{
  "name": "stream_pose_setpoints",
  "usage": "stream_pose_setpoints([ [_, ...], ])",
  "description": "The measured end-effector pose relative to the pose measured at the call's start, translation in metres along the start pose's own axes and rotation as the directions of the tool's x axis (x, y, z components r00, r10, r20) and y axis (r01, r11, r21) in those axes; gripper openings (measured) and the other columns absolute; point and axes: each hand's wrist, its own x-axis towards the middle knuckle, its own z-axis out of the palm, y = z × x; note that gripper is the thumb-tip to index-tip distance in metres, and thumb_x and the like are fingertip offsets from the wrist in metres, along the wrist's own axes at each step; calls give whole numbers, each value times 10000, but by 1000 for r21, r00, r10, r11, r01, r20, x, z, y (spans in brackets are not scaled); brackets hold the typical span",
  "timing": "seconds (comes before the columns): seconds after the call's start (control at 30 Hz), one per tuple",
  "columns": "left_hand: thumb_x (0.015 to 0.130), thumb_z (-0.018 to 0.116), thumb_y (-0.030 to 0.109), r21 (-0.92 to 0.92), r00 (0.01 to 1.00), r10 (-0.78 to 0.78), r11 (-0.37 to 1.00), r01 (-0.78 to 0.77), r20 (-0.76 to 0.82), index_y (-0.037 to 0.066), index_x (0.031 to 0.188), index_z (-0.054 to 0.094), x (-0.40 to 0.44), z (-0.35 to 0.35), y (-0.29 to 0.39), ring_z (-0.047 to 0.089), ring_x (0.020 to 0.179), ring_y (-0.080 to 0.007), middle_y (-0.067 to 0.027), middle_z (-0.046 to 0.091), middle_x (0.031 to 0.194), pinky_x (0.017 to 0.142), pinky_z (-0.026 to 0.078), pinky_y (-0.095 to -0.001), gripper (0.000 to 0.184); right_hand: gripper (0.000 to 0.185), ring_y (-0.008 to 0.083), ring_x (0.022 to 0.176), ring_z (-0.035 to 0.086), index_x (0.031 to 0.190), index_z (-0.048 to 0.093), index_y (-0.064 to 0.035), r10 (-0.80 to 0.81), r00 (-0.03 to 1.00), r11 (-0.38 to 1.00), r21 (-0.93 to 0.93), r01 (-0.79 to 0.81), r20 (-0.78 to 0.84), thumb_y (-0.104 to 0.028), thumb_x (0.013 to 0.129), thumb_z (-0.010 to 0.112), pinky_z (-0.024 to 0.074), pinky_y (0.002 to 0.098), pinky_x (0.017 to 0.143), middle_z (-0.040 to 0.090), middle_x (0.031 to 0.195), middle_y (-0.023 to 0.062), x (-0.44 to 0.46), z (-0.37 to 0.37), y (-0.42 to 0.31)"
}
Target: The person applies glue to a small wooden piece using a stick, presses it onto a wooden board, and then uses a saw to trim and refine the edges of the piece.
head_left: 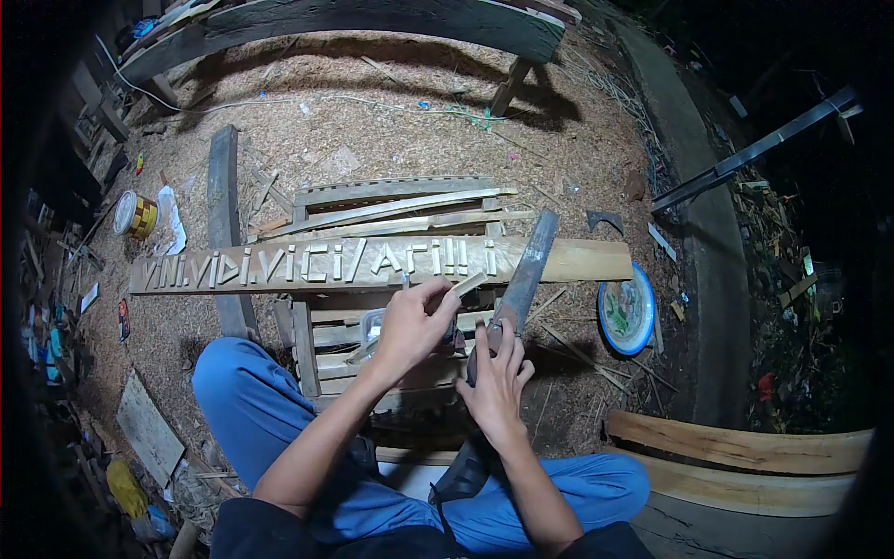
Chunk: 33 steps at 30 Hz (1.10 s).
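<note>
A long wooden board (pixel 568 262) lies across in front of me, with letters made of small wood strips (pixel 312 264) on its face. My left hand (pixel 414 324) is at the board's near edge, pinching a short pale wood strip (pixel 468 284) between thumb and fingers. To its right, my right hand (pixel 496 380) is closed around the handle of a handsaw (pixel 529 267). The saw's worn blade points away from me and passes over the board, right of the last letter. Part of the handle is hidden by my fingers.
Under the board is a slatted wooden frame (pixel 305 349) with loose strips. A blue-rimmed basin (pixel 626 317) stands right, a yellow can (pixel 136 215) left. Planks (pixel 745 443) lie at the lower right. A heavy bench (pixel 354 30) crosses the back. Wood shavings cover the ground.
</note>
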Motion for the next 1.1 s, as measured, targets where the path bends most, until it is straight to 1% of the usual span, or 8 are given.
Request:
stream_pose_setpoints([
  [0.17, 907, 635, 278, 15, 999, -29, 999, 29, 23, 20, 966, 700, -3, -2, 6, 677, 645, -316, -187, 674, 734, 632, 515, -386, 272, 1100, 445, 1425, 221, 1584, 216, -197, 41, 998, 999, -3, -42, -54, -196, 698, 869, 270, 674, 1048, 128, 1592, 238, 4, 1, 0],
  [0.4, 900, 627, 299, 100, 1000, 10, 995, -12, 17, 31, 968, 702, -2, 3, 0, 659, 632, -346, -192, 666, 720, 622, 510, -400, 286, 1199, 492, 1424, 191, 1600, 140, -200, 131, 988, 991, 41, -128, -83, -177, 659, 884, 359, 664, 1012, 53, 1612, 251, 13, 7, 0],
  [0.57, 893, 618, 320, 127, 1000, 0, 992, -4, 26, 39, 971, 706, -2, 4, 0, 682, 713, -383, -203, 683, 771, 672, 534, -420, 305, 1193, 546, 1390, 233, 1598, 118, -174, 174, 978, 978, 137, -157, -119, -193, 674, 873, 361, 700, 995, 48, 1598, 292, 14, 12, 5],
  [0.73, 887, 620, 328, 149, 999, -16, 989, 9, 46, 47, 978, 712, -2, 3, 6, 688, 750, -394, -201, 697, 802, 702, 547, -428, 309, 1260, 536, 1240, 395, 1600, 32, -144, 248, 964, 965, 112, -238, -92, -215, 643, 848, 359, 635, 1009, 197, 1525, 341, 16, 15, 12],
  [0.87, 891, 621, 329, 169, 999, -16, 986, 7, 51, 57, 999, 720, 0, 3, 5, 688, 753, -395, -196, 705, 814, 709, 549, -433, 310, 1286, 520, 1194, 426, 1599, 3, -137, 260, 962, 959, 135, -248, -79, -211, 631, 847, 356, 609, 1016, 258, 1489, 335, 17, 11, 11],
  [0.97, 895, 619, 330, 154, 1000, -1, 988, -3, 31, 63, 1011, 725, 1, 4, 5, 693, 753, -388, -196, 705, 814, 710, 550, -434, 310, 1294, 503, 1201, 428, 1599, -18, -131, 240, 963, 951, 230, -207, -124, -204, 630, 838, 353, 587, 1030, 298, 1457, 338, 17, -3, 8],
  [1.07, 899, 619, 330, 117, 1000, 18, 993, -21, 23, 64, 1016, 727, 3, 7, 4, 696, 754, -380, -198, 705, 814, 708, 549, -432, 310, 1286, 495, 1216, 429, 1598, -35, -121, 253, 962, 888, 419, -189, -101, -179, 639, 820, 347, 564, 1054, 346, 1420, 341, 16, -17, 8],
  [1.1, 899, 619, 330, 114, 999, 23, 993, -26, 25, 64, 1016, 727, 4, 7, 5, 696, 754, -380, -198, 705, 814, 708, 549, -432, 310, 1264, 477, 1273, 408, 1599, -30, -111, 226, 962, 840, 532, -112, -154, -160, 650, 804, 326, 540, 1090, 344, 1443, 332, 16, -20, 8],
])
